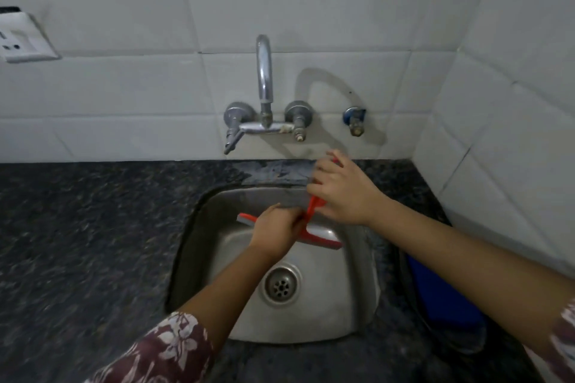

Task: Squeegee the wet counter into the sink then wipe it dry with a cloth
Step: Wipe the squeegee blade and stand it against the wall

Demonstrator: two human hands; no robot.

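Observation:
A red squeegee (323, 241) with a grey rubber blade hangs over the steel sink (357, 295). My right hand (342, 193) grips its red handle near the sink's back rim. My left hand (277, 228) holds the blade bar near its middle, fingers curled over it. The blade's ends stick out on both sides of that hand. The dark speckled counter (93, 227) surrounds the sink; a paler wet-looking patch (273, 172) lies behind the basin. A blue cloth-like thing (445, 298) lies on the counter right of the sink, partly under my right forearm.
A chrome wall tap (264, 84) with two valves hangs over the sink's back. A small blue-capped valve (354, 120) sits to its right. A white socket (21, 37) is on the left wall tiles. White tiled walls meet in a corner at the right.

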